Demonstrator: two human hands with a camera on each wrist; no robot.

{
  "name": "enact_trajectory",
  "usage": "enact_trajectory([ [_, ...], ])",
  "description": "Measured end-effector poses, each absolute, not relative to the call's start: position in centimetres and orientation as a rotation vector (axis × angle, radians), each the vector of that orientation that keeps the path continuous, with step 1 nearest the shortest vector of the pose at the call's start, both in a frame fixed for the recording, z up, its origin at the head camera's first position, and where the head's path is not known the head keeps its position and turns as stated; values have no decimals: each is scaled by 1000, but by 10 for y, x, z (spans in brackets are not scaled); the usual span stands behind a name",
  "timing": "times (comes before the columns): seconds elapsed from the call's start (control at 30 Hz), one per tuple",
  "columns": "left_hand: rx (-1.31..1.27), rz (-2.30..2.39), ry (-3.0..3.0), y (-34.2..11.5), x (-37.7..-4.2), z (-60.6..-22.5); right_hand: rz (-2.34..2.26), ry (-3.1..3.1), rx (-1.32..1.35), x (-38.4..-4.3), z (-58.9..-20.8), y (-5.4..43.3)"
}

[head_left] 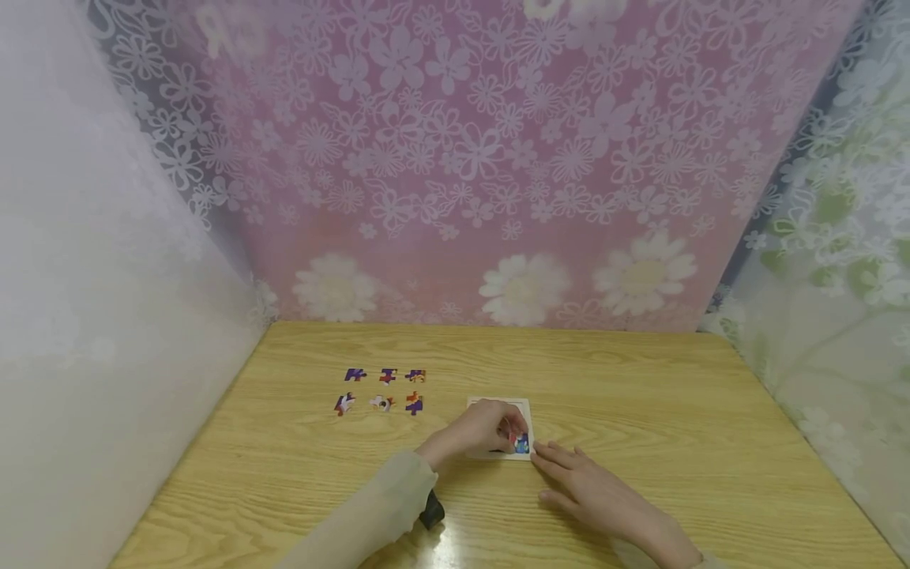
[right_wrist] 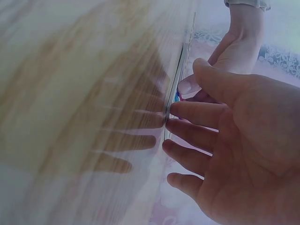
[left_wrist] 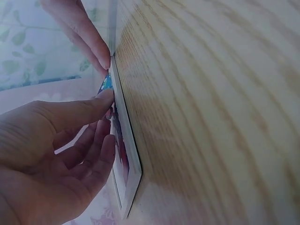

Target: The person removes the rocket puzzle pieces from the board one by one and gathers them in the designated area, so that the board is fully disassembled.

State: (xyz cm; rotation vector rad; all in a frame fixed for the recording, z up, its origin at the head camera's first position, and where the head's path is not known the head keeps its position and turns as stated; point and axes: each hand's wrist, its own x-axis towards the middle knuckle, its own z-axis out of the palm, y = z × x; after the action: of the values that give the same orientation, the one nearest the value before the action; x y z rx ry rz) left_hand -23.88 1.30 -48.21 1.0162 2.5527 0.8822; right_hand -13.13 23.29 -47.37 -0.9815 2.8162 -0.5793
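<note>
A small puzzle tray with a pale rim [head_left: 527, 407] lies flat on the table. Over it, my left hand [head_left: 483, 427] pinches a blue, colourful puzzle piece [left_wrist: 107, 83] between thumb and fingers. In the left wrist view that piece is tilted near the tray's corner, partly covered by the thumb. Beside the tray's right edge is my right hand [head_left: 593, 490], palm down with its fingers extended. Its fingertips [right_wrist: 174, 108] touch the tray's edge in the right wrist view. Much of the tray's inside is hidden under the left hand.
Several loose purple, orange and white puzzle pieces [head_left: 415, 376] lie in two rows to the left of the tray. A black device [head_left: 431, 510] shows at the left wrist. Flowered cloth [head_left: 455, 158] stands behind the wooden table [head_left: 640, 379], with pale walls at both sides.
</note>
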Motion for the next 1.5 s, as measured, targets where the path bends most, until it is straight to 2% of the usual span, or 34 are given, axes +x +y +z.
enact_trajectory([
  [0.37, 1005, 1038, 2482, 6, -244, -488, -558, 2803, -947, -136, -476, 232],
  [0.9, 782, 1367, 2403, -8, -242, -487, -512, 2845, -984, -134, -476, 229],
  [1.5, 602, 1473, 2457, -60, -244, -480, -486, 2903, -1010, -143, -479, 225],
])
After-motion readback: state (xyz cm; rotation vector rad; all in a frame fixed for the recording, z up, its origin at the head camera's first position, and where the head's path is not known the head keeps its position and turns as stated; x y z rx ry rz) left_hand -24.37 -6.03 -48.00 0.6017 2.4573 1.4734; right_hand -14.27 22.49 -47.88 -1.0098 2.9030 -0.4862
